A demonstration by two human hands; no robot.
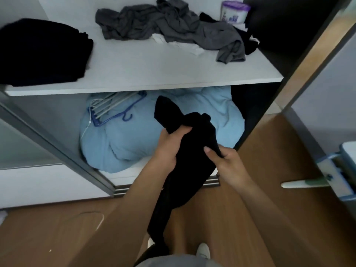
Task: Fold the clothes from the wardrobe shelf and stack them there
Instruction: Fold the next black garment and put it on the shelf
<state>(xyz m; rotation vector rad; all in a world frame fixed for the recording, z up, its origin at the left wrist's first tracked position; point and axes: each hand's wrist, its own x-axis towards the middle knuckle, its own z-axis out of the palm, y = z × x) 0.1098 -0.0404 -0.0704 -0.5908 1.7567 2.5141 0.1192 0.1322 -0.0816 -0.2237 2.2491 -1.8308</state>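
the left hand (pixel 171 145) and the right hand (pixel 225 160) both hold the black cloth (pixel 185 160) tight, near and below the shelf (pixel 154 74), probably to pull it flat for folding, while the gray clothes (pixel 173 29) wait far back beside the black stack (pixel 40 53).

A bundled light blue duvet (pixel 125 143) lies just beyond the fingers (pixel 185 132). On it, up and left of the fingers, rest a blue hanger (pixel 123 112) and some pale hangers (pixel 109 105). A purple-lidded white tub (pixel 235 13) stands far beyond them. A white cable (pixel 92 218) loops on the wooden floor (pixel 240 218), nearer than the fingers and to their left.
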